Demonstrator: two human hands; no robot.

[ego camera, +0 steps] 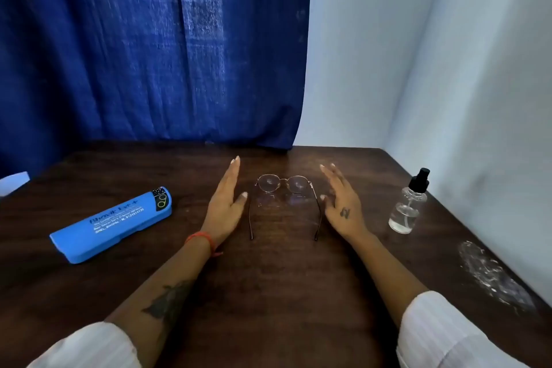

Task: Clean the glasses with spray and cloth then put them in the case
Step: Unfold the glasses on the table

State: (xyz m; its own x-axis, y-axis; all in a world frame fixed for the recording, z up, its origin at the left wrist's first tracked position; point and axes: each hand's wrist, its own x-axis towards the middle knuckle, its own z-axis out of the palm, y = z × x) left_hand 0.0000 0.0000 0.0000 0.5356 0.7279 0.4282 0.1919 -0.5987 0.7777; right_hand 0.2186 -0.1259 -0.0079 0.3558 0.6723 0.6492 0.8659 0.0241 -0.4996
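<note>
Glasses (283,188) on table (283,293), left hand (225,203) and right hand (343,203) spread empty either side.

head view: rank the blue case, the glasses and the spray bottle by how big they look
1. Blue case, clearly largest.
2. Glasses, temples unfolded.
3. Spray bottle, smallest; it stands upright, so this is close to the glasses.

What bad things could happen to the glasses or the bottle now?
1. The glasses lie open between the left hand and right hand; grabbing them by the lenses could smear them more.
2. The spray bottle stands upright near the table edge, right of the right hand; a careless reach might tip it.
3. The blue case looks closed, so it probably needs opening first.
</note>
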